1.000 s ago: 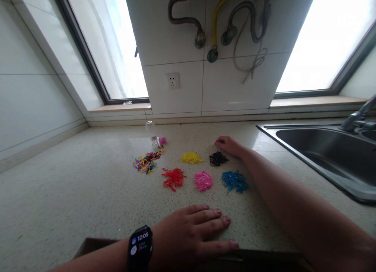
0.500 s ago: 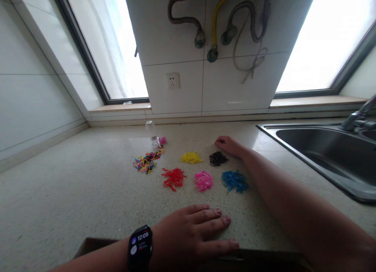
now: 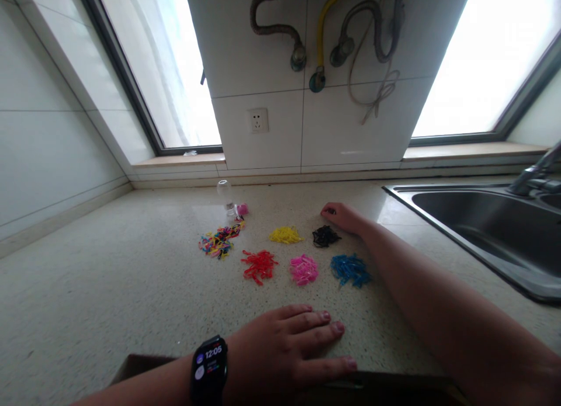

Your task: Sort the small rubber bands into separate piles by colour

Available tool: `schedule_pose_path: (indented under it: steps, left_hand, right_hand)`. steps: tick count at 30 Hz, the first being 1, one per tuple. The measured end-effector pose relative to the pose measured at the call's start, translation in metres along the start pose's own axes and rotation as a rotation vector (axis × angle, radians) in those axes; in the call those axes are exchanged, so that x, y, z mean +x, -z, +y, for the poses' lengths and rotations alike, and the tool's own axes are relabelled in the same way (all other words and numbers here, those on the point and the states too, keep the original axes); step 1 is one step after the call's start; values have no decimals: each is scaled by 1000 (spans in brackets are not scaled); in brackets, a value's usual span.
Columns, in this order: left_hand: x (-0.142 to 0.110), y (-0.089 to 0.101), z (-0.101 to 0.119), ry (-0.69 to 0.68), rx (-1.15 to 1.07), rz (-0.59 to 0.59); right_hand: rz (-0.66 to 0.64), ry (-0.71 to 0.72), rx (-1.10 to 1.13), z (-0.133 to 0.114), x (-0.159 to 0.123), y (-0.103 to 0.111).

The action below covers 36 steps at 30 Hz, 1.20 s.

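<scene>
My left hand [image 3: 289,347] lies flat at the counter's front edge, fingers stretched out and holding nothing. Beyond it are separate heaps of small rubber bands: red [image 3: 259,267], pink [image 3: 304,270] and blue [image 3: 350,270]. Farther back sit a yellow heap [image 3: 285,235] and a black heap [image 3: 326,236]. Just behind the black bands rests my right hand [image 3: 342,216], its fingers curled closed; what they hold, if anything, is too small to tell. To the left is a mixed-colour pile of bands [image 3: 218,241], with a clear bottle [image 3: 225,197] and a pink cap [image 3: 242,209] behind it.
A steel sink [image 3: 486,225] with a tap [image 3: 532,175] is set into the speckled counter [image 3: 109,289] on the right. The tiled wall at the back carries a socket [image 3: 258,120] and hanging hoses [image 3: 322,38]. Windows flank it.
</scene>
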<state>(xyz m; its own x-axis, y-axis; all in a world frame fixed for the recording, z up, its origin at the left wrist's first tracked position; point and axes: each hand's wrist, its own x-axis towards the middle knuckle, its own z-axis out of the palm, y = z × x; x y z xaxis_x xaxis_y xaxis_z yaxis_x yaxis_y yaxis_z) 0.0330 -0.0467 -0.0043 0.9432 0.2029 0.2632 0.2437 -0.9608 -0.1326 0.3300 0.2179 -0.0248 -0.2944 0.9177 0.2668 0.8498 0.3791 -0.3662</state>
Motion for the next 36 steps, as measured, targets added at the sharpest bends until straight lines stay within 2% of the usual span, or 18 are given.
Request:
schedule_pose_path:
  steps: [36]
  left_hand:
    - [0,-1,0,14,-32,-5]
  right_hand:
    - [5,24,3,3,1,-3]
